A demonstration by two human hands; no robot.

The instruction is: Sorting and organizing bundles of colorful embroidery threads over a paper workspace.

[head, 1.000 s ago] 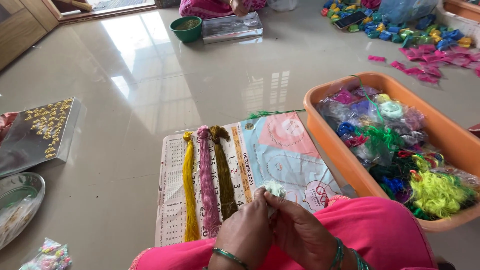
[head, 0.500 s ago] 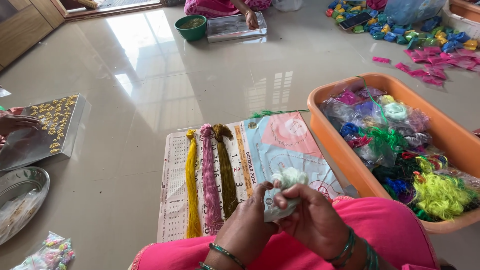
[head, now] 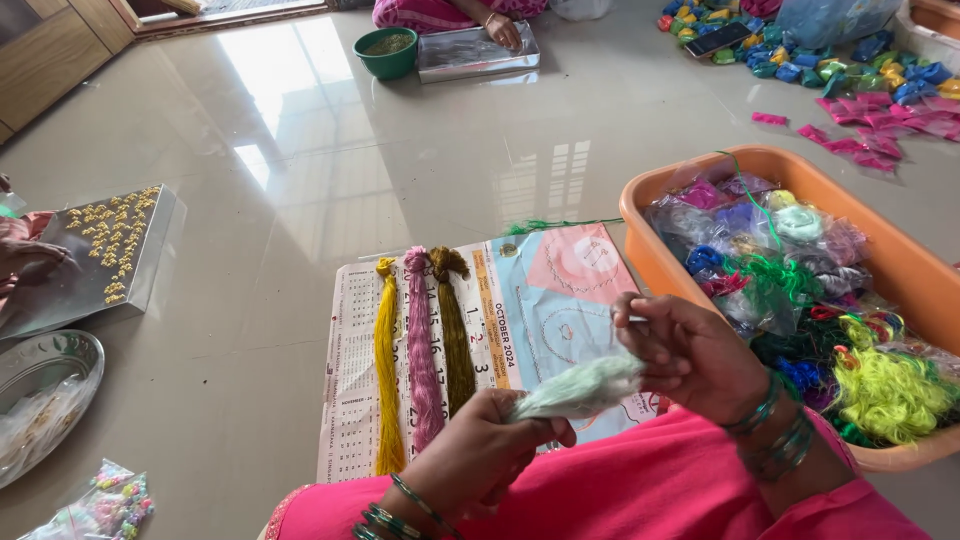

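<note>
A person seated on a polished tile floor [head: 300, 180] holds a pale green bundle of thread [head: 580, 388] above a pink-clad lap, the left hand [head: 480, 455] closed around its lower end and the right hand [head: 690, 350] pinching its upper end between fingertips. Just beyond the hands, a printed calendar sheet [head: 560, 290] lies flat on the floor, with three skeins laid side by side on it: yellow [head: 386, 370], pink [head: 422, 350] and olive [head: 452, 330]. To the right, an orange plastic tub [head: 900, 260] holds a tangle of bright threads, some in clear bags. At the left edge, another person's hand [head: 30, 258] rests on a metal tray [head: 100, 265] dotted with small yellow pieces; at the top, a third person's hand [head: 500, 28] rests on a second tray [head: 475, 55] beside a green bowl [head: 388, 50].
</note>
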